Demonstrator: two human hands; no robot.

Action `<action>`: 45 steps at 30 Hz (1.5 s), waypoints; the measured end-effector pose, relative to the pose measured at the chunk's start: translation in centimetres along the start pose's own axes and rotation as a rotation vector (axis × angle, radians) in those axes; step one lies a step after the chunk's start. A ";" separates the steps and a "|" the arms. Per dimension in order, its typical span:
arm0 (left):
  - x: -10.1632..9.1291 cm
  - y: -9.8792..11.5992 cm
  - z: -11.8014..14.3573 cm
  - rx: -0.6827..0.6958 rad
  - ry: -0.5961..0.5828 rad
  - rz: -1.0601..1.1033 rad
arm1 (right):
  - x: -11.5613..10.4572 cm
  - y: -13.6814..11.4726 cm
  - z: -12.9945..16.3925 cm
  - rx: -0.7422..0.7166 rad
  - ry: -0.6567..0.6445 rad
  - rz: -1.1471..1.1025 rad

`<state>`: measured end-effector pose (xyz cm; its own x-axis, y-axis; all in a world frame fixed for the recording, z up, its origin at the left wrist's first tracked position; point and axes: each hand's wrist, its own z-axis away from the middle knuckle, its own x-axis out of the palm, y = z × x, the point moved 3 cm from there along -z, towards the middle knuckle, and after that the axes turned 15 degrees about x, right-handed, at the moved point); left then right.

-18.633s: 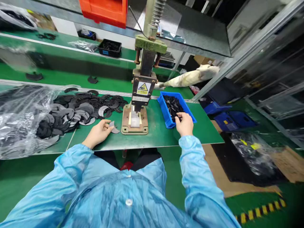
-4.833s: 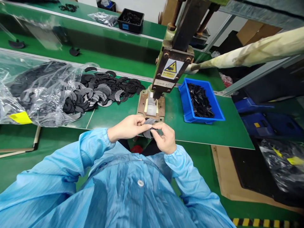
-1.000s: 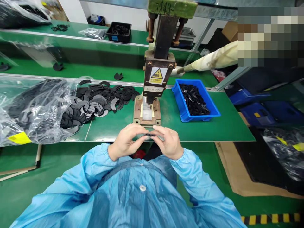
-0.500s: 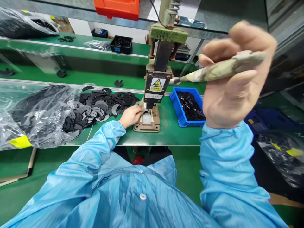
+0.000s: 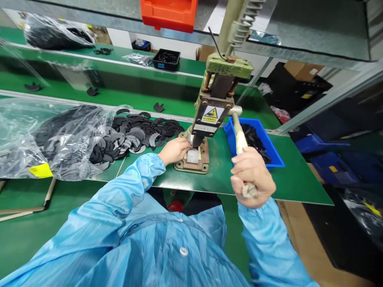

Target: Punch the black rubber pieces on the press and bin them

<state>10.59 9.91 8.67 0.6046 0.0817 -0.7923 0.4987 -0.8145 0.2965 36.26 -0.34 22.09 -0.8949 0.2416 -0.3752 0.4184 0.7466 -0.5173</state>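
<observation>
My right hand point(image 5: 253, 175) is wrapped round the tape-covered lever point(image 5: 240, 135) of a hand press point(image 5: 210, 113), which is pulled down toward me. Under the press head, my left hand point(image 5: 176, 150) reaches in from the left with its fingertips pinched together at the work spot. Whatever those fingertips hold is too small and hidden to make out. The press base point(image 5: 191, 166) is a brownish metal plate with a pale pad point(image 5: 193, 155) on it. Left of the press lies a loose heap of black curved pieces point(image 5: 137, 133), close to my left hand.
A blue bin point(image 5: 277, 161) of thin black pieces stands right of the press, partly behind the lever. A clear plastic bag point(image 5: 68, 147) of black pieces lies at left. An orange bin point(image 5: 169, 16) sits on the shelf above; a black tray point(image 5: 166, 59) is at the back.
My right hand has swung the lever down and inward, its fingers going from loose to wrapped tight. My left hand stays at the press base. The view has shifted and tilted.
</observation>
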 end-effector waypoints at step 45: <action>-1.4 -2.5 2.1 -0.765 0.314 0.875 | 2.2 1.4 2.2 -0.032 0.212 -0.124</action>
<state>7.18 10.60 7.96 0.9939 -0.1056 -0.0321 0.0191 -0.1215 0.9924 35.22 -0.14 18.92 -0.9531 0.2689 -0.1389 0.3011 0.7972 -0.5233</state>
